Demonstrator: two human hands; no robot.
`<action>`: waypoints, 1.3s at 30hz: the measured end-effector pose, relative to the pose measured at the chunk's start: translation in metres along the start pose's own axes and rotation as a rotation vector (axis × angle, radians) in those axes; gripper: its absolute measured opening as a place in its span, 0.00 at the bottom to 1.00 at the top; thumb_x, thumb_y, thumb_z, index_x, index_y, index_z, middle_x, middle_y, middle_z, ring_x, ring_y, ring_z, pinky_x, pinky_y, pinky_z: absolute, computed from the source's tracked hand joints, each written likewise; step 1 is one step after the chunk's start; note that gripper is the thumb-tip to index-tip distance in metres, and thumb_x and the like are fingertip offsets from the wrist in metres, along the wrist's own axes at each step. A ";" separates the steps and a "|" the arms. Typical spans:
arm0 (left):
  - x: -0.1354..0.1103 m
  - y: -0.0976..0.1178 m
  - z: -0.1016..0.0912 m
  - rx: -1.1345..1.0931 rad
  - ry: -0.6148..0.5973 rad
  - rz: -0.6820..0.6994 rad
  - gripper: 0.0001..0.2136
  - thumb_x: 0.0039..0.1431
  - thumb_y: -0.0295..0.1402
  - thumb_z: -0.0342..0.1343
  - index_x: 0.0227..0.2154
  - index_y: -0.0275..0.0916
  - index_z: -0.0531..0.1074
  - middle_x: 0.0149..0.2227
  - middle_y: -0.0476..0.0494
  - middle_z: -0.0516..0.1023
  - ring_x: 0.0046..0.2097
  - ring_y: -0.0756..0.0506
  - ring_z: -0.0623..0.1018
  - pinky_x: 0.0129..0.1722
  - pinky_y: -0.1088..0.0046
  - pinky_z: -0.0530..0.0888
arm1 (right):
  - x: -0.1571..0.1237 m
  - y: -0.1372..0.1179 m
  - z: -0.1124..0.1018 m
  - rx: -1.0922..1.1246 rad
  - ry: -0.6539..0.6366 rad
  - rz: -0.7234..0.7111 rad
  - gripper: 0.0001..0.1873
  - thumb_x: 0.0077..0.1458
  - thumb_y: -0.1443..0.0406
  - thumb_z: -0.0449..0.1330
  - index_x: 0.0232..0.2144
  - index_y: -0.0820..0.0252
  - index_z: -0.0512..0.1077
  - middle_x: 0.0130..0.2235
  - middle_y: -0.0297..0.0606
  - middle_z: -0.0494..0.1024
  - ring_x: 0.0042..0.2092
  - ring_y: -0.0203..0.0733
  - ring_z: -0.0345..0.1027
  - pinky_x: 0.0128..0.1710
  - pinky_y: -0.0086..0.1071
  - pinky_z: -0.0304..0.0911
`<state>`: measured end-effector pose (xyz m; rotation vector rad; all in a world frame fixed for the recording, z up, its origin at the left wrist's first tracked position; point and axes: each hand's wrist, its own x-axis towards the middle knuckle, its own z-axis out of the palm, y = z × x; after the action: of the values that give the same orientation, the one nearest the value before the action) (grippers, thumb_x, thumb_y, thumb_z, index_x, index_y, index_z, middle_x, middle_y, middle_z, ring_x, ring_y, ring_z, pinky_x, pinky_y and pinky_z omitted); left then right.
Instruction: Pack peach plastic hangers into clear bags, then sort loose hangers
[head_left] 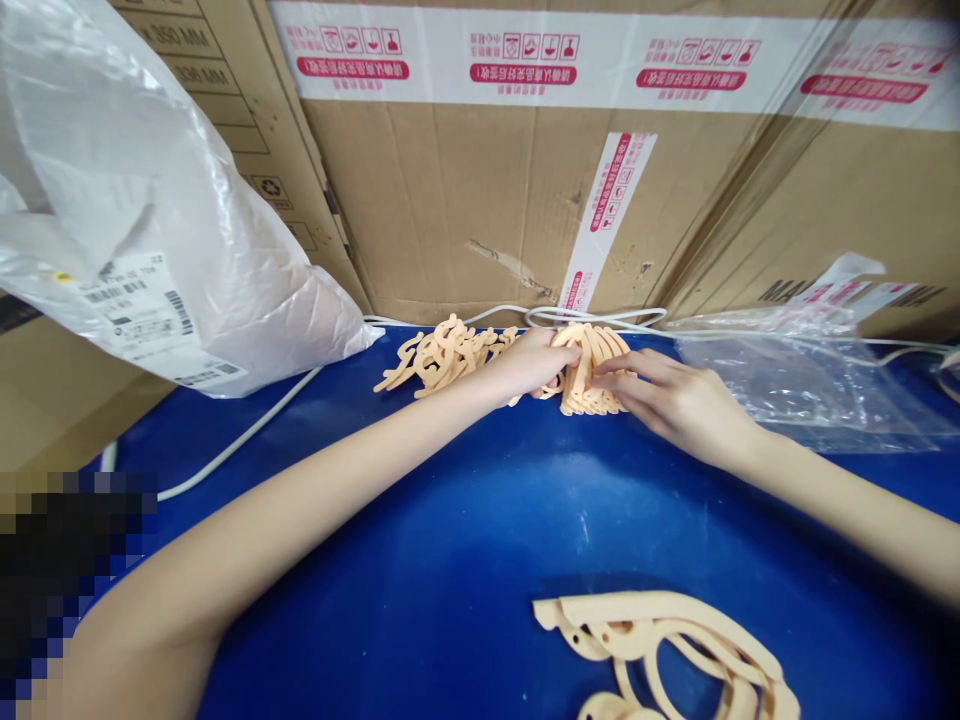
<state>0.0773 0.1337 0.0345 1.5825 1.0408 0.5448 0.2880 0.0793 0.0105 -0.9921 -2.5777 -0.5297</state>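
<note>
A row of curved, cream-coloured flat pieces (592, 375) stands stacked side by side at the back of the blue table. My left hand (536, 362) closes on the left end of this row, thumb over the front piece. At the row's right side, my right hand (667, 395) has its fingers stretched out and apart, the fingertips at the pieces. A loose heap of similar cream pieces (450, 355) lies left of my left hand. Nearer to me, larger curved cream pieces (675, 625) with holes lie piled at the front edge of the view.
Cardboard boxes (450, 190) with printed tape form a wall behind the table (450, 520). A full plastic bag (187, 220) leans at the left. Clear plastic wrap (780, 380) lies at the right, and a white cable (247, 435) runs along the table.
</note>
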 end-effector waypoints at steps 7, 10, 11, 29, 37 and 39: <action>-0.004 0.004 0.001 0.012 -0.009 -0.011 0.09 0.67 0.26 0.50 0.29 0.37 0.66 0.23 0.53 0.62 0.21 0.55 0.63 0.17 0.79 0.59 | -0.007 -0.007 0.000 0.005 0.030 -0.047 0.09 0.62 0.65 0.59 0.44 0.60 0.74 0.46 0.44 0.81 0.46 0.46 0.75 0.42 0.36 0.70; -0.005 0.004 0.001 0.001 -0.013 -0.013 0.09 0.67 0.27 0.51 0.28 0.38 0.65 0.23 0.54 0.61 0.21 0.55 0.62 0.17 0.78 0.58 | -0.014 -0.015 -0.006 -0.002 0.056 -0.069 0.07 0.61 0.67 0.61 0.42 0.59 0.73 0.44 0.42 0.82 0.44 0.46 0.76 0.41 0.36 0.70; -0.005 0.004 0.001 -0.002 -0.014 -0.015 0.09 0.67 0.28 0.51 0.29 0.38 0.65 0.23 0.53 0.62 0.21 0.55 0.62 0.17 0.78 0.58 | -0.015 -0.017 -0.011 0.025 0.081 -0.061 0.07 0.60 0.68 0.61 0.42 0.57 0.73 0.43 0.40 0.82 0.43 0.44 0.76 0.40 0.36 0.70; -0.006 0.004 0.002 -0.043 -0.015 -0.063 0.07 0.64 0.24 0.52 0.29 0.37 0.64 0.24 0.53 0.62 0.21 0.56 0.61 0.17 0.77 0.57 | 0.043 0.044 0.025 0.582 0.076 0.831 0.20 0.55 0.52 0.64 0.42 0.60 0.73 0.24 0.36 0.78 0.25 0.43 0.73 0.27 0.38 0.68; -0.002 -0.001 0.000 -0.008 0.047 -0.068 0.05 0.64 0.27 0.52 0.31 0.36 0.68 0.26 0.51 0.66 0.22 0.55 0.63 0.18 0.77 0.58 | 0.031 0.032 0.007 0.432 -0.067 0.775 0.24 0.55 0.46 0.60 0.44 0.57 0.68 0.25 0.36 0.79 0.25 0.43 0.69 0.27 0.37 0.57; -0.001 -0.001 0.000 0.005 0.066 -0.071 0.05 0.65 0.27 0.52 0.33 0.36 0.69 0.25 0.52 0.64 0.23 0.54 0.64 0.18 0.77 0.59 | 0.027 0.028 0.007 0.470 -0.121 0.754 0.24 0.54 0.46 0.61 0.44 0.56 0.67 0.25 0.35 0.79 0.24 0.42 0.68 0.25 0.35 0.57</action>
<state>0.0767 0.1329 0.0332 1.5344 1.1447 0.5495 0.2870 0.1173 0.0221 -1.6866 -2.0228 0.3227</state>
